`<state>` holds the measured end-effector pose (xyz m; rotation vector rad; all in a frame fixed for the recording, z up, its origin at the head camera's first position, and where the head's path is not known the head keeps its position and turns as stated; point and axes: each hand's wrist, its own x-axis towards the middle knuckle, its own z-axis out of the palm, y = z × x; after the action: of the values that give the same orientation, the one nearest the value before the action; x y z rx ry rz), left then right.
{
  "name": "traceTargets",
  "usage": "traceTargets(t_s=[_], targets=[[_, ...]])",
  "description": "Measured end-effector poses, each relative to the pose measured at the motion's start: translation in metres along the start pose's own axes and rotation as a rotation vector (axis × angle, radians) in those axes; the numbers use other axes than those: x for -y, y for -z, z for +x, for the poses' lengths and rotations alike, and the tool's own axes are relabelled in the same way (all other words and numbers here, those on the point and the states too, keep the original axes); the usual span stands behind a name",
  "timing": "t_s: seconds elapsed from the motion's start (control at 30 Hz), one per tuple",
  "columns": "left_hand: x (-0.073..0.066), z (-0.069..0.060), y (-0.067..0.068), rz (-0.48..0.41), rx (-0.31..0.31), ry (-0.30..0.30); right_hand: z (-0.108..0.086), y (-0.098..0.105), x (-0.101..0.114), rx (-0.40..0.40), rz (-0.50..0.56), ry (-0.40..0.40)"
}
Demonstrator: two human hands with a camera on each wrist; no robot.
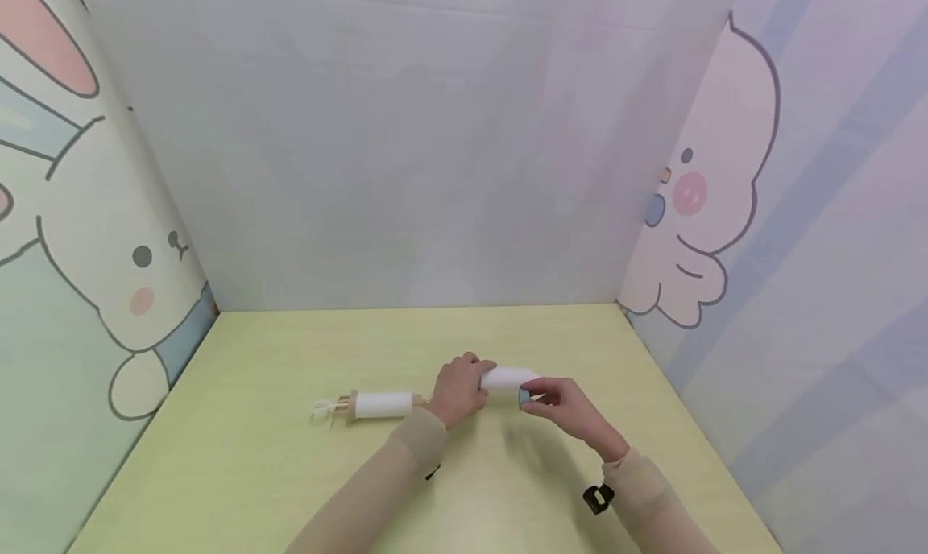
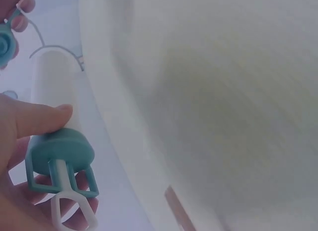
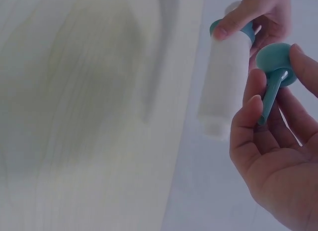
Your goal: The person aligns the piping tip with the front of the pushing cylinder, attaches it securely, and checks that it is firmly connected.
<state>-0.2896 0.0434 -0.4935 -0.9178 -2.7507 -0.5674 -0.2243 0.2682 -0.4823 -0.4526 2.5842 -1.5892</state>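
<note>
Above the table, my left hand (image 1: 458, 389) grips a syringe-like dispenser with a white barrel (image 1: 507, 378). In the left wrist view its teal collar (image 2: 64, 149) with side handles and a white plunger ring (image 2: 73, 195) show, thumb across the barrel by the collar. My right hand (image 1: 569, 407) pinches a teal nozzle cap (image 3: 273, 59) with a thin spout. The cap is apart from the barrel, near its far end. A second such dispenser (image 1: 384, 405), white with beige ends and a white ring, lies on the table left of my left hand.
The pale yellow table (image 1: 254, 489) meets a plain back wall (image 1: 406, 175). Side walls with a cartoon rabbit (image 1: 116, 248) on the left and a white cartoon animal (image 1: 725, 135) on the right flank it. A small black device (image 1: 598, 498) sits at my right wrist.
</note>
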Motion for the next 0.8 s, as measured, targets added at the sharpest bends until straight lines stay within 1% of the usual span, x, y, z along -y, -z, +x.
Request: traceTargets(t_s=[0.07, 0.23, 0.37, 0.5, 0.6, 0.7, 0.8], targets=[[0.005, -0.002, 0.005, -0.009, -0.01, 0.006, 0.001, 0.0, 0.001, 0.001, 0.003, 0.003], [0.019, -0.009, 0.015, -0.047, -0.029, 0.021, 0.004, 0.0, 0.001, -0.008, 0.001, -0.025], [0.028, -0.02, 0.024, -0.071, -0.036, 0.022, 0.006, -0.001, 0.007, -0.004, 0.019, -0.028], [0.033, -0.036, 0.037, -0.11, -0.056, 0.025, 0.004, -0.003, 0.027, -0.002, 0.035, -0.007], [0.036, -0.045, 0.047, -0.116, -0.079, 0.016, 0.004, -0.004, 0.04, -0.005, 0.034, -0.002], [0.037, -0.052, 0.053, -0.117, -0.09, 0.001, 0.004, -0.005, 0.045, -0.007, 0.039, -0.008], [0.035, -0.058, 0.058, -0.14, -0.091, -0.016, 0.003, -0.005, 0.046, -0.011, 0.051, 0.004]])
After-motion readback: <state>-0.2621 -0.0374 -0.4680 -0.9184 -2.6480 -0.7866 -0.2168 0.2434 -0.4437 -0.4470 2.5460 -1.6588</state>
